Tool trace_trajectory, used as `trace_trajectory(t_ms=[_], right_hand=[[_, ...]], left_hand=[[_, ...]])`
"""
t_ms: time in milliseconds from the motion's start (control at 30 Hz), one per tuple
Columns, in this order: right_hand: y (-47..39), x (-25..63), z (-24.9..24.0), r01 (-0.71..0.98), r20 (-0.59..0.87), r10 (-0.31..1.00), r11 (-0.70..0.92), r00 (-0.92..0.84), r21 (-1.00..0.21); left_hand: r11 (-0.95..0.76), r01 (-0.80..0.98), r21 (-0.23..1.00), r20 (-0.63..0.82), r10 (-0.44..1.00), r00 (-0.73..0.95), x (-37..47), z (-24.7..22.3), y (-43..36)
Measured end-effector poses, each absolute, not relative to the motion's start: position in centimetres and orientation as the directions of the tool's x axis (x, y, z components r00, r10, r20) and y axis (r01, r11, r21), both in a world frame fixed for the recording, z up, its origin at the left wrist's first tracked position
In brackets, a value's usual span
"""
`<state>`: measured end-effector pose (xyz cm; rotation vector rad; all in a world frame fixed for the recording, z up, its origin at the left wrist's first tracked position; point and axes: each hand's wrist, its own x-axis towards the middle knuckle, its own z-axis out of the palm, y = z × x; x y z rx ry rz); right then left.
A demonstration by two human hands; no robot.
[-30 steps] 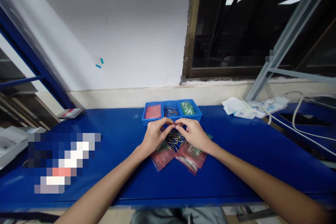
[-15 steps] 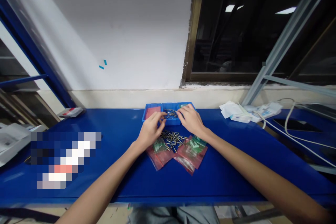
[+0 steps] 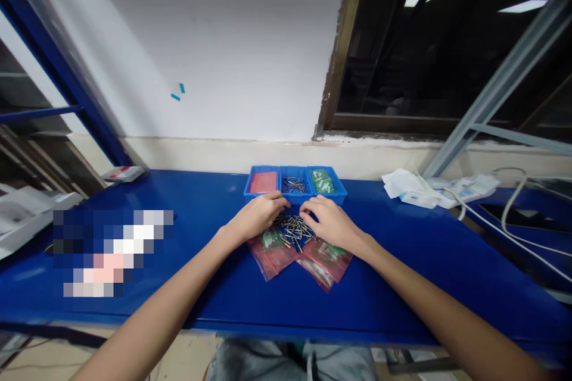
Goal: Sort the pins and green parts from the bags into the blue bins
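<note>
Metal pins, slender and loose (image 3: pixel 295 228), lie heaped between the left hand (image 3: pixel 263 212) and the right hand (image 3: pixel 331 220); I see both curled but cannot tell whether they grip anything. Translucent red plastic bags (image 3: pixel 277 262) lie nearer the blue tabletop's (image 3: pixel 286 309) front edge, three blue plastic bins (image 3: pixel 294 197) beyond.
</note>
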<state>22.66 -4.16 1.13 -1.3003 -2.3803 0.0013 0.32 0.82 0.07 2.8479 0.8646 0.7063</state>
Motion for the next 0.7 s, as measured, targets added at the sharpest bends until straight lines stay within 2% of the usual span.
trace_trajectory(t_ms=[133, 267, 400, 700], right_hand=[[-4.3, 22.2, 0.6, 0.811, 0.303, 0.813, 0.560, -0.497, -0.169], [-4.2, 22.2, 0.0, 0.805, 0.309, 0.802, 0.573, -0.512, -0.153], [-4.1, 22.1, -0.4, 0.796, 0.323, 0.785, 0.591, -0.529, -0.132], [-3.8, 22.0, -0.6, 0.782, 0.363, 0.776, 0.600, -0.515, -0.172]], left_hand=[[-0.848, 0.473, 0.237, 0.335, 0.529, 0.780, 0.1, -0.2, 1.4], [-0.867, 0.453, 0.207, 0.292, 0.497, 0.817, 0.2, -0.7, 1.4], [-0.855, 0.468, 0.221, 0.311, 0.517, 0.797, 0.5, -0.9, 1.1], [-0.819, 0.501, 0.278, 0.351, 0.572, 0.741, 1.1, -1.0, 0.5]])
